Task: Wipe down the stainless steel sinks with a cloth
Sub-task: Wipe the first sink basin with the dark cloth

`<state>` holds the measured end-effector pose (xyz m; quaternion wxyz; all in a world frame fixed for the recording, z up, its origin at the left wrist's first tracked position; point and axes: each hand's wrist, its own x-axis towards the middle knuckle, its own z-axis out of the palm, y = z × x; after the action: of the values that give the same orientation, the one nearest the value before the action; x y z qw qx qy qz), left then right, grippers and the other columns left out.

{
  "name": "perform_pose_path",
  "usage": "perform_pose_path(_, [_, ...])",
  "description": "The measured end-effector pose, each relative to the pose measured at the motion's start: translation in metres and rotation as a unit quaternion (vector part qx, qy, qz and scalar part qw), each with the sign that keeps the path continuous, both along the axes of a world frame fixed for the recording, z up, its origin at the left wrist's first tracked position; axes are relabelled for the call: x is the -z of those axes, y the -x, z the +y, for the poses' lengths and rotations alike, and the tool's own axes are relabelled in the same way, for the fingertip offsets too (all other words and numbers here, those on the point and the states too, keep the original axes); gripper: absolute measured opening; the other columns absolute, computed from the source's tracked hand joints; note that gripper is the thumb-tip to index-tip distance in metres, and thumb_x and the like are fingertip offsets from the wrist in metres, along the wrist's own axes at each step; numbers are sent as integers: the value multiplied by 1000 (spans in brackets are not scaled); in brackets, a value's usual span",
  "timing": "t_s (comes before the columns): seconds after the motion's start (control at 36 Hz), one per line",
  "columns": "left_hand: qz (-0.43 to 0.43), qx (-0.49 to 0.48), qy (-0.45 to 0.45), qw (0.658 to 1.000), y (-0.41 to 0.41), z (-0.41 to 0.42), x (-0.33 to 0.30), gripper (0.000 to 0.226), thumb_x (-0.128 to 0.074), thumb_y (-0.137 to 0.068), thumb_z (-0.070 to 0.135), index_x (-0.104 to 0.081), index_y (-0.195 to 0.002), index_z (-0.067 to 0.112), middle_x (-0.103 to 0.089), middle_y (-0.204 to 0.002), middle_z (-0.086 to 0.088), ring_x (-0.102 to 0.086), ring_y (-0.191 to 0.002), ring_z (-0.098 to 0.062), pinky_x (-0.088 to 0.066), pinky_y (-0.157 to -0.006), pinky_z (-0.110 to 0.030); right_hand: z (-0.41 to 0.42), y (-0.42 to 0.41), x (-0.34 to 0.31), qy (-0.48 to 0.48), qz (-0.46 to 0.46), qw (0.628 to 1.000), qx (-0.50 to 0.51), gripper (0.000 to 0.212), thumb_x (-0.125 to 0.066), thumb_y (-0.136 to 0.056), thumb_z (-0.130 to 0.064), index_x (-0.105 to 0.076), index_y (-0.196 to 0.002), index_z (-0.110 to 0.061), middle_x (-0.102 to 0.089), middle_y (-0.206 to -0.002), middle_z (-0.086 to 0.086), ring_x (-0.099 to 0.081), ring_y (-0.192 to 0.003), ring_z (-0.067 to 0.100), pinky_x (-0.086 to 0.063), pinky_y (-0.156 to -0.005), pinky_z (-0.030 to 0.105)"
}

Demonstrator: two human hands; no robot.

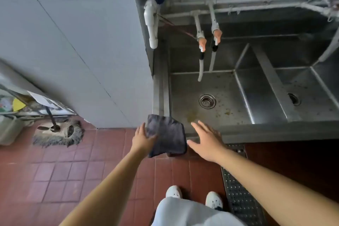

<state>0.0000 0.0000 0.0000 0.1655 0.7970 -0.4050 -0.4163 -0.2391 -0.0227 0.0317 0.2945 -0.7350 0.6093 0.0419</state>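
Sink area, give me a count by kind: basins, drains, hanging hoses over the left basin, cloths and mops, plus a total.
Sink basins: 2, left and right
Drains: 2, left and right
Hanging hoses: 2, at and
Cloths: 1, dark cloth, held by the left hand
Mops: 1, on the floor
Total: 8

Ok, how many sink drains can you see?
2. One drain sits in the floor of the left basin; the other drain is in the next basin to the right. Further basins may lie beyond the frame edge.
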Motion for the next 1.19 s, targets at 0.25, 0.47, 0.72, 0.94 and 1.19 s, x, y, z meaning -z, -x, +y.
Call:
perform_pose_path(0.25, [155,-180,-13,971,-4,28,26,50,-73,-87,21,-56,-134,12,-68,-119,-10,-67,-102,-28,-55,-95,-46,24,-53,39,-76,22,995,-67,68,-46,-95,-56,-19,-156,-39,-9,-167,-7,-13,-152,22,-15,-118,49])
perform_pose_path(0.47, [176,-206,9,963,-10,27,22,27,-74,-87,17,-65,-113,17,-70,-105,-9,-70,-92,-27,-61,-82,-43,33,-58,47,-72,46,995,-53,70,-52,-93,-51,-19,-155,-44,-1,-167,-12,1,-153,20,-7,-119,55])
perform_pose_path(0.72, [441,-323,-26,837,25,18,-26,16,-60,-94,2,-50,-101,11,-66,-87,-18,-66,-66,-26,-59,-53,-35,66,-66,17,97,-89,991,17,85,-78,-73,-53,-48,-145,-21,-48,-148,-1,-39,-140,22,-30,-112,45])
perform_pose_path(0.94, [408,-263,-12,874,46,12,-55,19,-65,-92,4,-52,-84,16,-68,-68,-3,-67,-55,-12,-40,-47,-23,40,-41,-14,158,-182,966,97,36,-68,-80,-2,-73,-114,-13,-74,-96,8,-66,-86,34,-52,-76,41])
perform_pose_path(1.19, [-42,56,81,994,50,23,-48,82,-81,-77,35,-34,-143,48,-30,-150,-2,-33,-137,-23,-37,-109,-48,-19,8,-56,61,-295,947,114,17,-69,-87,-6,-78,-99,-16,-73,-90,-3,-67,-88,18,-53,-83,34])
